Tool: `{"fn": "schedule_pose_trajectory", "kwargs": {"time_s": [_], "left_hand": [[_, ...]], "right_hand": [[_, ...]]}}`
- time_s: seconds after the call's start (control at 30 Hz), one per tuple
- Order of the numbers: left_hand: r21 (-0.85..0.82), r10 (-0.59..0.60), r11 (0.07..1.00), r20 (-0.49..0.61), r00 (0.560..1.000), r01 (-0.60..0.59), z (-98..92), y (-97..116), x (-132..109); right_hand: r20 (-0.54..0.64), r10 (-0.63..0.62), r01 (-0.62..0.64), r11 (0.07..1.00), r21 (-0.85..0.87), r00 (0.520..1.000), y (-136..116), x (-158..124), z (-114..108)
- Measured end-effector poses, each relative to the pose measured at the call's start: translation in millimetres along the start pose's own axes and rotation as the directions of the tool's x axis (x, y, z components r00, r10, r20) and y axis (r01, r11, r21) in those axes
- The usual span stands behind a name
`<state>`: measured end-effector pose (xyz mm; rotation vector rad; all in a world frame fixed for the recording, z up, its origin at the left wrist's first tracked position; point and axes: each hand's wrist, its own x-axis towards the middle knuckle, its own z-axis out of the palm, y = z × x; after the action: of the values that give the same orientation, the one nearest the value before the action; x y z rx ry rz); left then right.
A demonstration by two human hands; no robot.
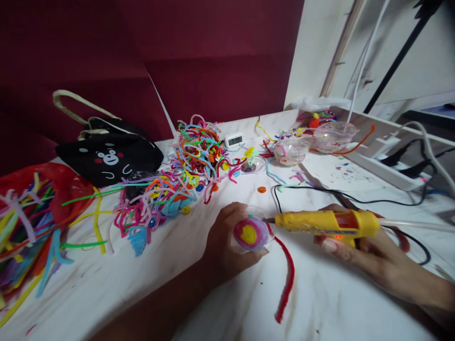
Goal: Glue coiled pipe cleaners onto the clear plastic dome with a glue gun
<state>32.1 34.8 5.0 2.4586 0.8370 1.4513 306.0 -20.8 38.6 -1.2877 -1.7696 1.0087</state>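
My left hand (227, 241) is wrapped around a small clear plastic cup (251, 232), with a coil of pipe cleaner in yellow, pink and purple on it. A yellow glue gun (320, 222) is in my right hand (366, 260), a translucent glue stick running out of its back. Its nozzle points left and meets the upper right rim of the cup. From the cup's right side a red pipe cleaner (290, 274) curves down over the white marbled table (227, 303).
Left of centre lies a heap of colourful pipe cleaners (199, 151), beside a black bag (106, 156) and a red bag (67, 189). Clear plastic bowls (291, 151), a small digital display (233, 140) and a power strip (401, 170) stand behind. A black cord (337, 191) crosses the right side.
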Motion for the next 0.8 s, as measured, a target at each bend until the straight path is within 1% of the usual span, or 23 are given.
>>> {"fn": "schedule_pose_trajectory", "kwargs": {"time_s": [0.1, 0.17, 0.27, 0.33, 0.43, 0.5, 0.6, 0.7, 0.73, 0.8], "left_hand": [[-0.010, -0.020, 1.000, -0.017, 1.000, 0.020, -0.6, 0, 1], [-0.012, -0.058, 0.998, -0.021, 0.998, 0.058, -1.3, -1, 2], [-0.015, -0.158, 0.987, -0.049, 0.986, 0.157, -1.7, -5, 1], [-0.042, -0.236, 0.971, -0.082, 0.968, 0.234, -0.9, -9, 0], [-0.103, -0.339, 0.939, -0.112, 0.934, 0.329, 1.1, -16, -2], [-0.127, -0.370, 0.926, -0.119, 0.921, 0.355, 2.0, -18, -3], [-0.141, -0.377, 0.922, -0.120, 0.919, 0.360, 1.6, -18, -3], [-0.142, -0.371, 0.924, -0.114, 0.922, 0.354, 0.6, -16, -4], [-0.139, -0.366, 0.926, -0.115, 0.923, 0.350, 0.5, -16, -4], [-0.134, -0.362, 0.928, -0.117, 0.925, 0.347, 0.6, -15, -4]], "right_hand": [[0.009, 0.058, -0.058, 0.991, 0.124, 0.998, 0, 1, -2], [0.024, 0.117, -0.119, 0.972, 0.204, 0.993, 2, 2, -5], [0.059, 0.239, -0.246, 0.930, 0.273, 0.969, 6, 6, -15], [0.076, 0.314, -0.322, 0.899, 0.298, 0.947, 7, 10, -24], [0.145, 0.383, -0.409, 0.878, 0.251, 0.912, 7, 16, -38], [0.170, 0.397, -0.425, 0.884, 0.193, 0.902, 7, 18, -44], [0.259, 0.381, -0.424, 0.895, 0.137, 0.887, 7, 19, -49], [0.367, 0.386, -0.438, 0.897, 0.068, 0.847, 10, 20, -49], [0.380, 0.394, -0.439, 0.898, 0.036, 0.837, 12, 20, -49], [0.368, 0.405, -0.412, 0.909, -0.062, 0.837, 14, 21, -49]]}}
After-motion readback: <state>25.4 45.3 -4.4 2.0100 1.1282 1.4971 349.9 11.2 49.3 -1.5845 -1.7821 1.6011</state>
